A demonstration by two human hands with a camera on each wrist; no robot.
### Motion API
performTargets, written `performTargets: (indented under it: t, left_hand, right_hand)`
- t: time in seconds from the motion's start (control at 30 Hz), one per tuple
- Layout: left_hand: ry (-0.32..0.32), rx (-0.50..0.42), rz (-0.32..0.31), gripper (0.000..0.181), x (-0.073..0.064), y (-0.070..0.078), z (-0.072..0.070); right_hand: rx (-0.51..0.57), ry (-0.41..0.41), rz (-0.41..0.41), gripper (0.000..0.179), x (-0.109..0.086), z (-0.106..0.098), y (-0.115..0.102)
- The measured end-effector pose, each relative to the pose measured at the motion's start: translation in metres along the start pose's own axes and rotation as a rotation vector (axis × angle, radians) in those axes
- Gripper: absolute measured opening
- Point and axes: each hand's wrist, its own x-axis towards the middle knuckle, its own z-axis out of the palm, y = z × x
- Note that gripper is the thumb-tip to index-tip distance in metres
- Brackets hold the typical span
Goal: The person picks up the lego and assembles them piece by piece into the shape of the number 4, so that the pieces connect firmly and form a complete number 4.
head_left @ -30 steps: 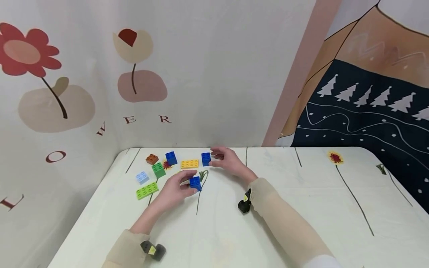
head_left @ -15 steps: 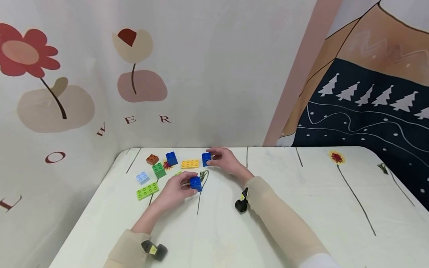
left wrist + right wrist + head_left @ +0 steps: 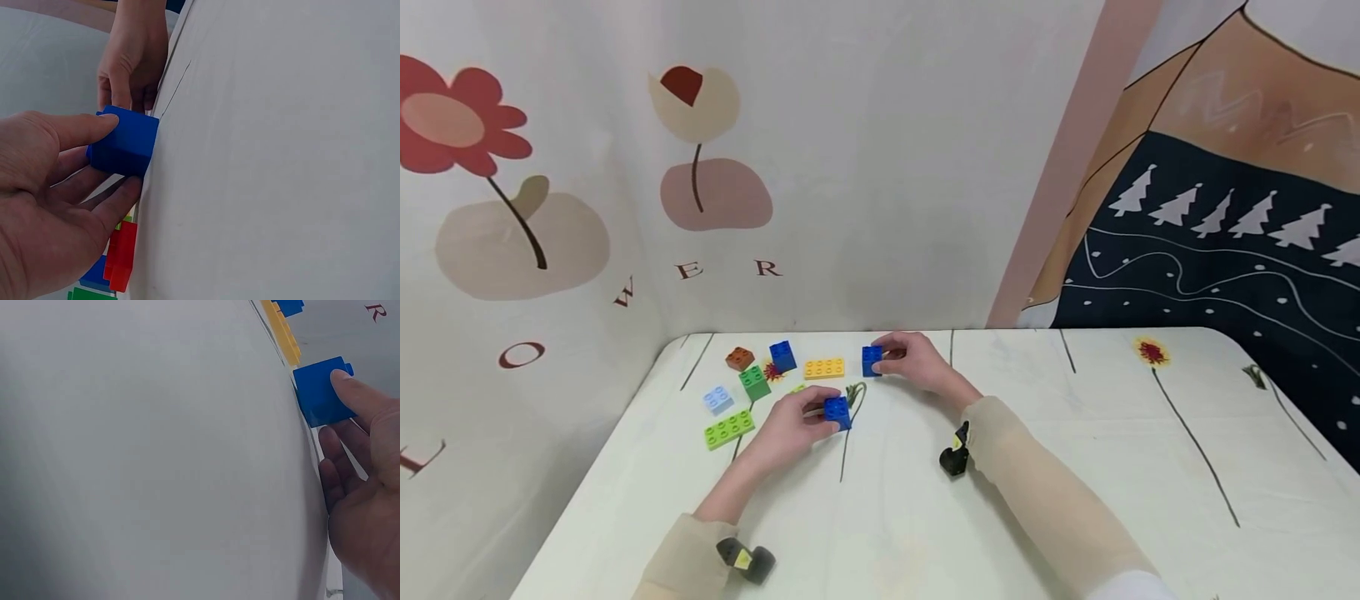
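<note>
My left hand (image 3: 793, 427) pinches a blue toy brick (image 3: 837, 412) between thumb and fingers, a little in front of the coloured bricks. The left wrist view shows that blue brick (image 3: 128, 142) large, with its studs turned away from the palm side. Farther back, my right hand (image 3: 917, 362) grips another blue brick (image 3: 871, 361) near the table's rear edge. Its thumb lies on the brick's side in the right wrist view, where the fingers (image 3: 340, 462) curl in below. A red brick (image 3: 122, 256) shows under my left hand in the left wrist view; in the head view the hand hides it.
Left of the hands lie a yellow brick (image 3: 824, 368), a third blue brick (image 3: 782, 356), a brown brick (image 3: 740, 358), a green brick (image 3: 755, 382), a light blue brick (image 3: 718, 400) and a lime brick (image 3: 729, 429). A patterned curtain (image 3: 880, 167) rises behind the table (image 3: 1075, 467).
My right hand has closed its fingers on the rear blue brick and shifted it slightly right, away from the yellow brick. The left hand holds its brick in nearly the same place.
</note>
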Motion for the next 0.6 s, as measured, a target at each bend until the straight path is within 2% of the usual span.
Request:
performTargets:
  t: [0.23, 0.6]
  left_hand:
    - [0.004, 0.023, 0.014, 0.044, 0.001, 0.000, 0.001]
    - [-0.012, 0.023, 0.035, 0.044, 0.003, -0.003, 0.001]
  right_hand:
    - [0.010, -0.016, 0.014, 0.039, -0.012, -0.014, 0.002]
    - [-0.013, -0.063, 0.018, 0.040, -0.043, -0.036, 0.001]
